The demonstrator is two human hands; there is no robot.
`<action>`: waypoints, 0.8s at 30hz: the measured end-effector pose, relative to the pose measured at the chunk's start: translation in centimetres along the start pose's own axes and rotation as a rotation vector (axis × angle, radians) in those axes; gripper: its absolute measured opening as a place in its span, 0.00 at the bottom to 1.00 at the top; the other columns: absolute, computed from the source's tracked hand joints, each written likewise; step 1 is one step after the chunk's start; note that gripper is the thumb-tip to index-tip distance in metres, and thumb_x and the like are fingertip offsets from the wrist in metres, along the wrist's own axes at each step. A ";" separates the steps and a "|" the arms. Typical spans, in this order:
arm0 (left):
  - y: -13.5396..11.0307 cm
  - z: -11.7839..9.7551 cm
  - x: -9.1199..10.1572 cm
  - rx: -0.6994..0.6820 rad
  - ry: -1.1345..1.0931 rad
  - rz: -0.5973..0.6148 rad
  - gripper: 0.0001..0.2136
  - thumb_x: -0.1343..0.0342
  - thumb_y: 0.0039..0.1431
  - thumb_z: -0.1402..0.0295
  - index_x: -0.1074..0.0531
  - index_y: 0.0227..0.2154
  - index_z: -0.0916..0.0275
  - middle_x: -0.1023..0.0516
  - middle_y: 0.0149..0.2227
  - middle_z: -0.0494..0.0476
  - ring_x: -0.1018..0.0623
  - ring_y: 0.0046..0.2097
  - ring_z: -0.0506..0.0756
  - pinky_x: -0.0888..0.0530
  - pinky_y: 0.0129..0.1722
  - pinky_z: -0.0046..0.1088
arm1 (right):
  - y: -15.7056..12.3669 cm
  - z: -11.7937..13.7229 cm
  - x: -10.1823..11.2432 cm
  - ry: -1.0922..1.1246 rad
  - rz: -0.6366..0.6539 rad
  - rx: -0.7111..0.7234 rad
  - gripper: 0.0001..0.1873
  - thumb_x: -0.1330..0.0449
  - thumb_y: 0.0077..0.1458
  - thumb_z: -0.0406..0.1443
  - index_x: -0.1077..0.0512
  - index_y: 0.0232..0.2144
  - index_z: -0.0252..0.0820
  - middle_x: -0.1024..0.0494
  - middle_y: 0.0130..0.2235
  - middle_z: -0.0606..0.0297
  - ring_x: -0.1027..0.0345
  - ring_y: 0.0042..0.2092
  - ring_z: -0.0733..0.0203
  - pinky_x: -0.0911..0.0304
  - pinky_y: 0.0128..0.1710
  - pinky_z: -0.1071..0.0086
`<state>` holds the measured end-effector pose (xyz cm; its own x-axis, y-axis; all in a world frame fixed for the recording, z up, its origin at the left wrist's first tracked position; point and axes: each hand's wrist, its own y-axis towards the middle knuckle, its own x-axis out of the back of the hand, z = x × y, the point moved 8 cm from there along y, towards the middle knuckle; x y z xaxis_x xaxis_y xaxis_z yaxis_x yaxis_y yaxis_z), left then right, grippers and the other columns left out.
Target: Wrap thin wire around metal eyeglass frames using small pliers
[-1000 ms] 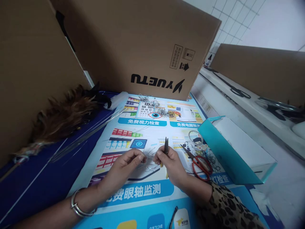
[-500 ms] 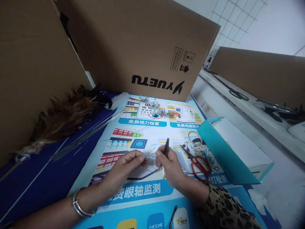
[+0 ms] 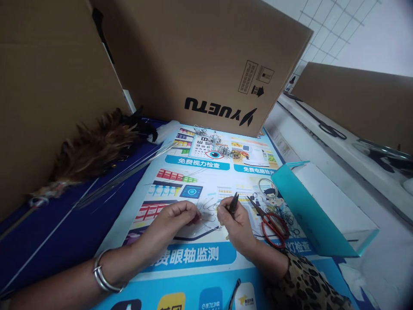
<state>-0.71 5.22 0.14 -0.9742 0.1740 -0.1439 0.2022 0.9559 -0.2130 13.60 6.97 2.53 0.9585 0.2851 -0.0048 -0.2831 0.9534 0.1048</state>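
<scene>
My left hand [image 3: 176, 219], with a silver bangle [image 3: 102, 275] at the wrist, is closed in a pinch on a fine wire [image 3: 209, 218]. A short way to its right, my right hand [image 3: 238, 226] is wrapped round small pliers [image 3: 234, 204]. Their dark jaws point up and away from me, and most of the handles are hidden in the palm. Thin bent wire pieces lie on the printed sheet [image 3: 206, 183] just beyond the fingers. Scissors [image 3: 273, 228] with red handles rest beside my right hand, touching a loose heap of wire rings [image 3: 293, 224].
A turquoise open box [image 3: 300, 211] stands at the right. Small wire clusters [image 3: 222, 148] lie in front of a large cardboard box [image 3: 206, 60]. To the left are a feather duster [image 3: 93, 146] and a bundle of long straight wires [image 3: 122, 178]. More scissors [image 3: 332, 130] rest on the right ledge.
My right hand has moved slightly away from the left, with the pliers tilting further right. The left hand keeps its pinch. The whole view has shifted a little.
</scene>
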 end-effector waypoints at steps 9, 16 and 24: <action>0.1 -0.3 0.1 -0.031 0.072 -0.011 0.08 0.48 0.55 0.63 0.33 0.27 0.62 0.35 0.26 0.49 0.36 0.29 0.50 0.40 0.29 0.24 | 0.3 -0.6 0.2 -0.020 -0.010 -0.021 0.08 0.46 0.55 0.40 0.38 0.30 0.41 0.40 0.22 0.72 0.46 0.24 0.68 0.47 0.26 0.72; 0.2 -2.0 0.0 -0.175 0.387 0.017 0.09 0.50 0.56 0.62 0.34 0.26 0.62 0.35 0.25 0.49 0.35 0.29 0.51 0.39 0.28 0.24 | 0.6 -0.3 0.3 -0.021 0.008 -0.066 0.08 0.44 0.53 0.40 0.36 0.29 0.41 0.38 0.23 0.71 0.44 0.25 0.68 0.46 0.27 0.72; -0.3 -2.7 -0.1 -0.324 0.611 -0.038 0.08 0.54 0.59 0.65 0.35 0.28 0.61 0.34 0.28 0.51 0.34 0.31 0.52 0.38 0.30 0.26 | 0.6 -0.8 -0.7 0.062 0.109 -0.132 0.07 0.44 0.53 0.39 0.36 0.30 0.41 0.38 0.22 0.72 0.45 0.24 0.68 0.47 0.26 0.73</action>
<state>-0.91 5.56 2.82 -0.8813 0.1504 0.4480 0.2196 0.9698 0.1063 12.70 7.43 1.79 0.9191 0.3890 -0.0625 -0.3910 0.9201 -0.0232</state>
